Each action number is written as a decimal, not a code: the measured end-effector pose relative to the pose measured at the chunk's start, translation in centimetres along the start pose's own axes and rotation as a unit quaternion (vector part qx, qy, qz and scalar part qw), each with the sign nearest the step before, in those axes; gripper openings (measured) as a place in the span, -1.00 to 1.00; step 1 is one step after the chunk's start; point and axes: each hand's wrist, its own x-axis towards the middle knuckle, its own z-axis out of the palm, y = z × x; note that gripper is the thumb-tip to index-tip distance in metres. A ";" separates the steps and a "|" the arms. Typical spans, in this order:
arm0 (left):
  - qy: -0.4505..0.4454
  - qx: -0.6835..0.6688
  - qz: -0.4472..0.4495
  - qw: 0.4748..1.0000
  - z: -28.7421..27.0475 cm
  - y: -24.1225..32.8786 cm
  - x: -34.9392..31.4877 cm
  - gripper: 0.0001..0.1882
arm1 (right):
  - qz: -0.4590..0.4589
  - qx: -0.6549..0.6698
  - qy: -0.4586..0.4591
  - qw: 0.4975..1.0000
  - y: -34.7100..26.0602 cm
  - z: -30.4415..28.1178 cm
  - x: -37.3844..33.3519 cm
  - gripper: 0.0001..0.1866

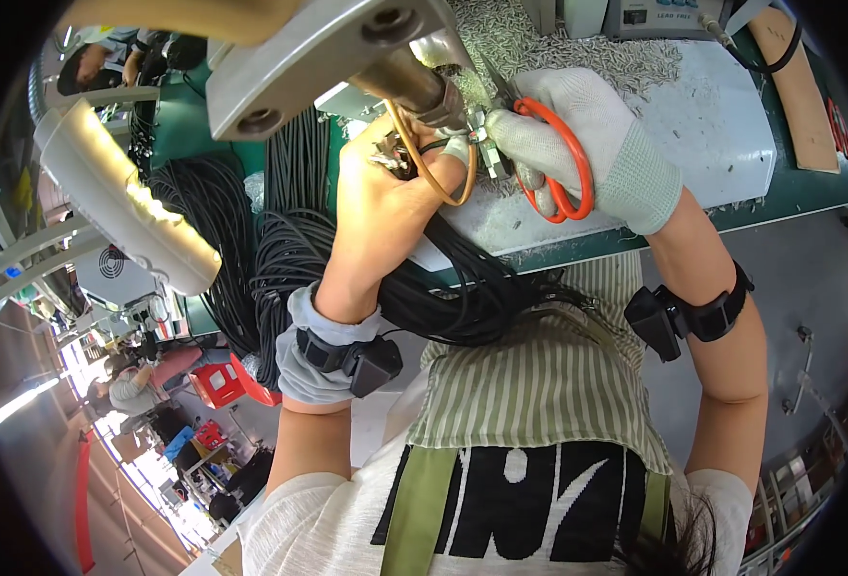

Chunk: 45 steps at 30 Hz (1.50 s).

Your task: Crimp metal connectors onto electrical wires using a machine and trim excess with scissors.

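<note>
My right hand [577,115] wears a white knit glove. Red-handled scissors [581,158] hang around its fingers, blades pointing up and away. Its thumb and forefinger close at a small shiny metal piece [487,144]. Just left of it, my bare left hand [371,187] is curled, with several small metal connectors [392,154] in its palm. A black cable [433,147] runs from that hand toward the metal piece, where its fingertips pinch. An orange-brown loop [457,200] hangs before these fingers. The metal bracket [347,58] above partly hides the left fingers.
A heap of small metal pins [587,60] covers the far part of the white board [731,144]. Bundled black cables [299,240] lie left and across my lap. A lit lamp [126,197] hangs left. Other people sit farther left.
</note>
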 end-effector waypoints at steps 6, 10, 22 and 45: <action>0.050 0.002 0.084 0.995 1.7 0.6 -0.3 -0.80 | -0.048 -0.028 0.014 0.998 0.1 0.0 -0.1 -0.66; 0.041 0.004 0.081 0.996 1.5 0.4 -0.2 -0.78 | -0.006 -0.015 0.001 1.000 -0.8 -0.2 0.0 -0.65; 0.030 0.027 0.103 0.994 1.2 0.2 -0.2 -0.78 | -0.314 -0.218 -0.035 0.923 1.6 -1.0 0.9 -0.81; 0.155 -0.007 0.079 0.985 2.1 0.5 -7.4 -0.82 | -0.101 0.071 0.057 0.991 -0.7 2.9 -7.5 -0.72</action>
